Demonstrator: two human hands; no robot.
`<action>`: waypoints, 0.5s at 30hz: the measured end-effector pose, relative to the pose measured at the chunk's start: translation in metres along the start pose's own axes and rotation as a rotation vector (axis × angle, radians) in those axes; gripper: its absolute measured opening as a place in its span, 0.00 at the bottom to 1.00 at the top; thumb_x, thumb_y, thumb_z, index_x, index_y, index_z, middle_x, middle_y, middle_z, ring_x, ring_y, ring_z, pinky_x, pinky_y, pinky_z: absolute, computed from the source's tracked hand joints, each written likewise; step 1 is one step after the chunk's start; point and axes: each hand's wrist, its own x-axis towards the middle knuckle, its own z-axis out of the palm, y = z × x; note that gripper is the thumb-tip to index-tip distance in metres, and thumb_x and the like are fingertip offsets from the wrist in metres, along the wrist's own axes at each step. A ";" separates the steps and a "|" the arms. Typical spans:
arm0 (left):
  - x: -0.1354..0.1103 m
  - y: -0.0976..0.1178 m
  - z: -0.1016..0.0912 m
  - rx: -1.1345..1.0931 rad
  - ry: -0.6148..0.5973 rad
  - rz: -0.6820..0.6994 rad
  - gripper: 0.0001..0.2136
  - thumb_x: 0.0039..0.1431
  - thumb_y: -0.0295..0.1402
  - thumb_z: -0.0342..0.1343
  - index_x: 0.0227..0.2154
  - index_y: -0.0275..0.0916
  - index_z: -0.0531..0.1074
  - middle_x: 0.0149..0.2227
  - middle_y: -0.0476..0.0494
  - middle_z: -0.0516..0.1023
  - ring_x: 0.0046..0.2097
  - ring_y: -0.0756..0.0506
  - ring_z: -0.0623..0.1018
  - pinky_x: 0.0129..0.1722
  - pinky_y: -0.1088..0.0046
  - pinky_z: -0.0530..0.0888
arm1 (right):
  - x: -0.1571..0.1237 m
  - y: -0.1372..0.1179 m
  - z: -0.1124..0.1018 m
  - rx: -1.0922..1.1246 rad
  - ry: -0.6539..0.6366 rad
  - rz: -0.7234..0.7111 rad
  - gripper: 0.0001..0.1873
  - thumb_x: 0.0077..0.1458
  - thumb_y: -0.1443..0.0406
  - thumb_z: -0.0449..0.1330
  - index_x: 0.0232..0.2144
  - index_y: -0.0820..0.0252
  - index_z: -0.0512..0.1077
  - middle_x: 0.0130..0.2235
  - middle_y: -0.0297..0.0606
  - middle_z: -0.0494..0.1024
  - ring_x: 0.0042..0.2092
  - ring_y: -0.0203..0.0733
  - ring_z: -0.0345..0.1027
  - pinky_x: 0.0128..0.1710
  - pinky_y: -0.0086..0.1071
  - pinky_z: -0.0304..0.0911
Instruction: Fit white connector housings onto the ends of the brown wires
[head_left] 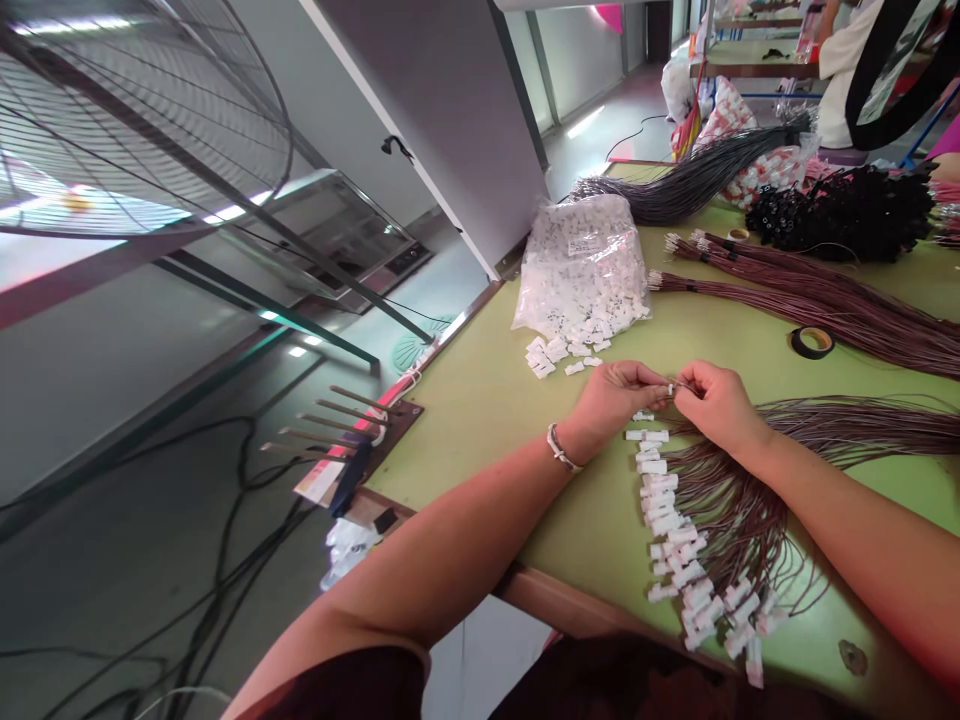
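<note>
Over the green tabletop my two hands meet, fingertips almost touching. My left hand (619,395) pinches a small white plastic connector (670,389), mostly hidden by the fingers. Close beside it, my right hand (712,397) is closed on a thin brown wire at the connector's end. Below the hands lies a fanned row of white connectors (660,500) fixed to brown wires (739,500). The wire bundle (862,425) runs off to the right, under my right forearm. Loose white connectors (555,350) lie ahead of my left hand.
A clear plastic bag of connectors (585,250) stands at the back. Brown wire bundles (817,300), a black tape roll (811,342) and a black pile (840,215) lie right. Metal prongs (330,425) stick out past the left edge; a fan (142,120) stands left. A person (840,90) sits behind.
</note>
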 end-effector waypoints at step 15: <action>0.006 0.029 -0.064 1.181 0.118 0.302 0.13 0.55 0.25 0.49 0.38 0.38 0.77 0.40 0.39 0.77 0.42 0.42 0.76 0.45 0.64 0.72 | 0.003 0.002 -0.007 0.335 0.034 0.256 0.17 0.46 0.62 0.54 0.37 0.64 0.75 0.20 0.29 0.66 0.19 0.29 0.49 0.18 0.28 0.45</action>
